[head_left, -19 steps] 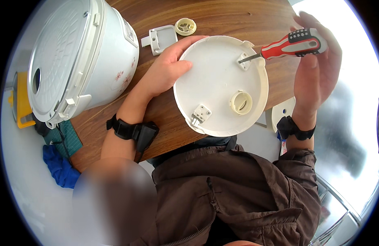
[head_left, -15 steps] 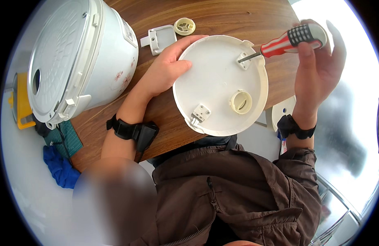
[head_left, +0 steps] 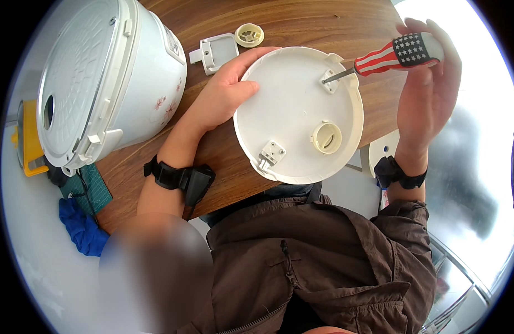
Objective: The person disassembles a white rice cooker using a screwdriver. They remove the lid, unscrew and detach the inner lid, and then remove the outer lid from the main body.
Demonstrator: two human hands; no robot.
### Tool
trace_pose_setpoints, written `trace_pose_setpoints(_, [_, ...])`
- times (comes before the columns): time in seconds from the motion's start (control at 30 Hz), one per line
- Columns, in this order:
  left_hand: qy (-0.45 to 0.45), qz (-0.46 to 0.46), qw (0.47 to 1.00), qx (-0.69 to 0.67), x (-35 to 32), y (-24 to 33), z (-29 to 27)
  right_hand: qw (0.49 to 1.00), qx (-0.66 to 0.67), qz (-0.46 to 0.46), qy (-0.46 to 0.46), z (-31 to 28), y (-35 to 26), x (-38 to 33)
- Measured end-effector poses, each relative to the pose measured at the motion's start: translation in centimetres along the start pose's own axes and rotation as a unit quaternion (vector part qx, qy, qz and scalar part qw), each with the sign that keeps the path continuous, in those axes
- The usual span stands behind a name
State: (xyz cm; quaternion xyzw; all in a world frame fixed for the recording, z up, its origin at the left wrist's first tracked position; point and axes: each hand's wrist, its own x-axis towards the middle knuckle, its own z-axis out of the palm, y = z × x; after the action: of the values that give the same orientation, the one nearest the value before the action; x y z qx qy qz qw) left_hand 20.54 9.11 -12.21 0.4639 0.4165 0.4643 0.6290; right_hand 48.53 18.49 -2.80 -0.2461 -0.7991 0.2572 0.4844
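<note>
A round white plastic cover (head_left: 290, 117), its inner side turned up, is tilted at the table's front edge. My left hand (head_left: 226, 92) clasps its upper left rim, thumb on the inner face and fingers behind. In my right hand (head_left: 429, 100) is a screwdriver (head_left: 393, 55) with a red, white and dark star-patterned handle; the handle's butt rests against the palm and the fingers are fairly straight. The screwdriver's tip meets a small white bracket (head_left: 329, 81) near the cover's upper right rim. A second bracket (head_left: 272, 153) and a raised ring (head_left: 326, 138) are on the same face.
A large white rice cooker (head_left: 140, 78) with a flower pattern stands at the left. Beyond my left hand lie a white square plastic part (head_left: 219, 53) and a cream slotted cap (head_left: 249, 35). Left of the wooden table (head_left: 301, 22) are a blue cloth (head_left: 82, 225) and a green mat (head_left: 98, 189).
The screwdriver's handle has turned, so its star pattern faces up more. My right hand's thumb has gone from the handle's near side and its fingers have shifted. My left hand stays on the cover.
</note>
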Motion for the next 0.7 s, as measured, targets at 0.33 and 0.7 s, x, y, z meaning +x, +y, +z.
trace_pose_setpoints(0.33, [0.004,-0.002,1.000,0.003,-0.1,-0.3,-0.2,1.000,-0.016,-0.009,-0.011,-0.1,0.2,-0.2])
trace_pose_setpoints(0.7, [0.003,0.001,1.000,0.003,0.0,-0.1,-0.1,1.000,-0.016,0.000,-0.013,0.0,0.2,0.0])
